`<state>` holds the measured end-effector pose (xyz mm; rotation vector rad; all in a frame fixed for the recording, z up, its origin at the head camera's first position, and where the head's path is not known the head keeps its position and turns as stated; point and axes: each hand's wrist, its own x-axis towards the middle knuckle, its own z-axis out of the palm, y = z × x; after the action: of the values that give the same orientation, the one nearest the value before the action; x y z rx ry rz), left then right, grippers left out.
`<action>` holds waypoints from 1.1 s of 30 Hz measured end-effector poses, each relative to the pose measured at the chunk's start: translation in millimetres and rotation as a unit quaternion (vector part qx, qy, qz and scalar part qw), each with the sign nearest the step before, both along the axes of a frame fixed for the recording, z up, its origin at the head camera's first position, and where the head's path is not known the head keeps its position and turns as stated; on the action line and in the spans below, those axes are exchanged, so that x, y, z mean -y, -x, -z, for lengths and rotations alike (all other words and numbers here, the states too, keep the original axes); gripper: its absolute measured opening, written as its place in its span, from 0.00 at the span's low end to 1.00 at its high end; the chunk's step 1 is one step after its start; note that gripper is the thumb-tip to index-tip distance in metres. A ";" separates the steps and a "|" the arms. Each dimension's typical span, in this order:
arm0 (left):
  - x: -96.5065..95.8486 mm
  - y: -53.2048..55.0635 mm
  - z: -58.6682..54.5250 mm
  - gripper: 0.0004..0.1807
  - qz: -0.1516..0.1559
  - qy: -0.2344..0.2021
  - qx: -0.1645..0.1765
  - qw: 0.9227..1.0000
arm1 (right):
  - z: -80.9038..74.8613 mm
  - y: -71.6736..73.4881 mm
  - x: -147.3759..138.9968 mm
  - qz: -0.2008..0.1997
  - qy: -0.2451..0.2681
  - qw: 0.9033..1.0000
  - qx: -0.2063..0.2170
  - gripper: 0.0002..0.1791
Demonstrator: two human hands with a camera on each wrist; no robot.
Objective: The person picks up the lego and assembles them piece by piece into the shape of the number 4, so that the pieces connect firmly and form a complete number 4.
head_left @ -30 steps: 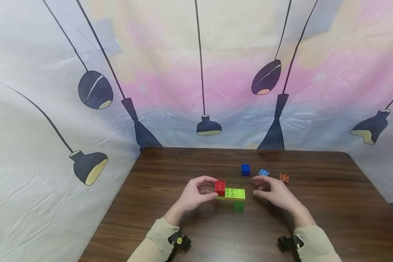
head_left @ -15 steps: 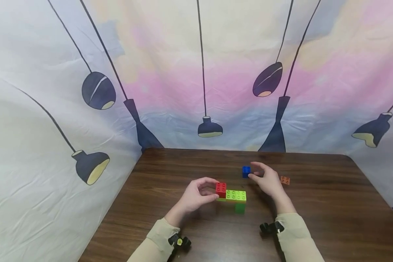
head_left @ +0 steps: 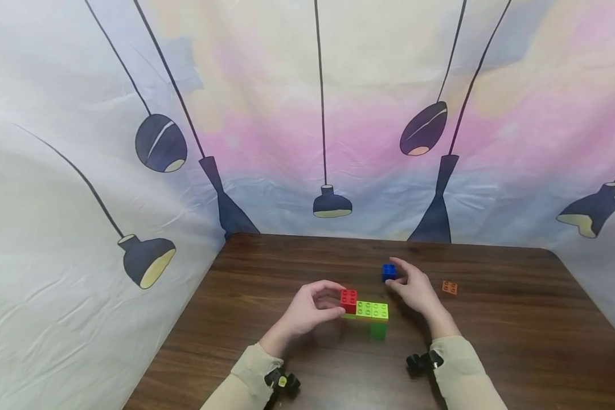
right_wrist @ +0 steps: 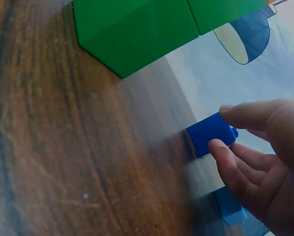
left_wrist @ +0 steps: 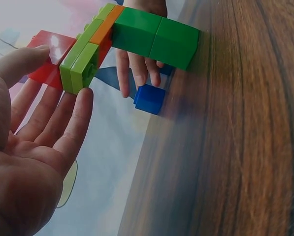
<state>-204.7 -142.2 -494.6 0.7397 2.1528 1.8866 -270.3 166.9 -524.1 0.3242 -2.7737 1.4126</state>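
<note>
My left hand point(head_left: 307, 310) holds the red brick point(head_left: 348, 300) on the left end of a small brick build, thumb in front and fingers behind. Lime green bricks point(left_wrist: 80, 64) lie under the red one, over an orange piece point(left_wrist: 107, 30). Dark green bricks point(head_left: 378, 330) form an upright column under the right end, and the left end overhangs. Farther back, my right hand point(head_left: 415, 290) has its thumb and fingertips on a dark blue brick point(head_left: 388, 273) standing on the table. In the right wrist view this brick point(right_wrist: 211, 135) sits between thumb and finger.
A light blue brick point(right_wrist: 229, 206) lies beside the right hand, hidden from the head view. An orange brick point(head_left: 449, 287) is right of that hand on the brown wooden table point(head_left: 512, 341). A cloth printed with lamps point(head_left: 287, 142) hangs behind the table.
My right hand has moved left, away from beside the light blue brick, and closed in on the dark blue brick. The left hand keeps its hold on the red brick.
</note>
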 end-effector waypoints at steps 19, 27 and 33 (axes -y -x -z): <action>-1.2 -0.2 0.5 0.23 0.001 -0.004 -0.001 1.000 | 6.9 1.4 8.1 0.002 -0.044 0.999 -0.022 0.26; -1.5 0.2 2.7 0.23 0.003 -0.011 -0.003 1.000 | 8.2 0.5 8.2 0.010 -0.035 0.999 -0.016 0.23; -1.9 1.5 3.3 0.23 0.003 -0.019 -0.007 1.000 | 4.4 0.2 7.5 0.006 -0.029 0.999 -0.018 0.23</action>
<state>-206.2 -140.3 -497.9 0.7684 2.1249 1.9301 -270.4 159.4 -528.5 0.3291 -2.7873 1.3124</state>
